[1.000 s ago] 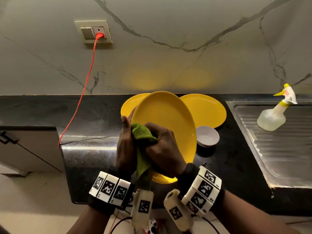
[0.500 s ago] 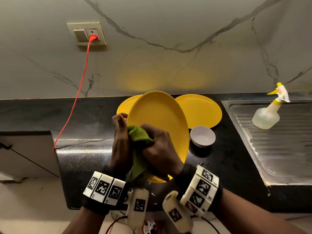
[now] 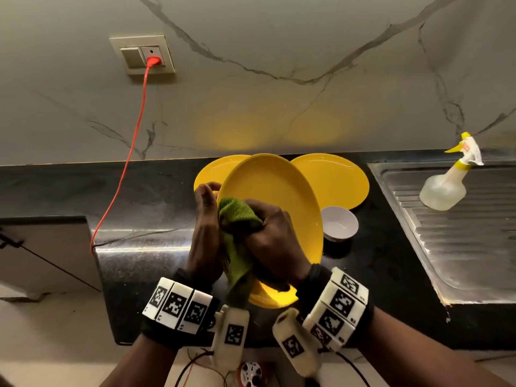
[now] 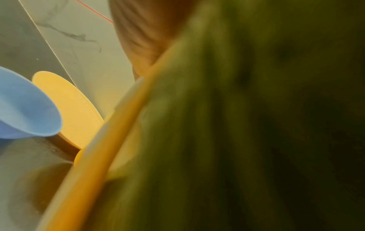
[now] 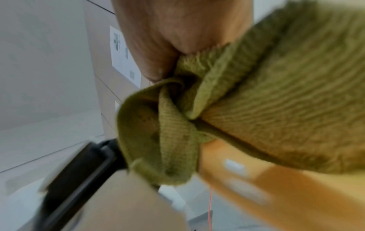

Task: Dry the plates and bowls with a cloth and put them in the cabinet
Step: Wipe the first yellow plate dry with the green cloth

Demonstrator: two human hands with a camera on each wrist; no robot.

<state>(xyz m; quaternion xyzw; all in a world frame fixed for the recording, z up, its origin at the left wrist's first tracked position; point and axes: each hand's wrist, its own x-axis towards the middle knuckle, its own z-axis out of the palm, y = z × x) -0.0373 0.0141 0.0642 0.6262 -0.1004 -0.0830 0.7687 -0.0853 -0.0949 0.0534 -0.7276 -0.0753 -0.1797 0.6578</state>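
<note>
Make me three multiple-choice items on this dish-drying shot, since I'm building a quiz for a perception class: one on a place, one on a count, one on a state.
1. Where is the small white bowl?
A. in the sink
B. on the black counter, right of the held plate
C. in the cabinet

2. How many yellow plates show in the head view?
A. one
B. two
C. three

3. How is the green cloth held?
A. bunched in the right hand against the held plate
B. lying flat on the counter
C. draped over the spray bottle

Answers: 1 B, it sits on the counter. 2 C, one held and two lying behind it. 3 A, the fingers curl round it on the plate's face.
</note>
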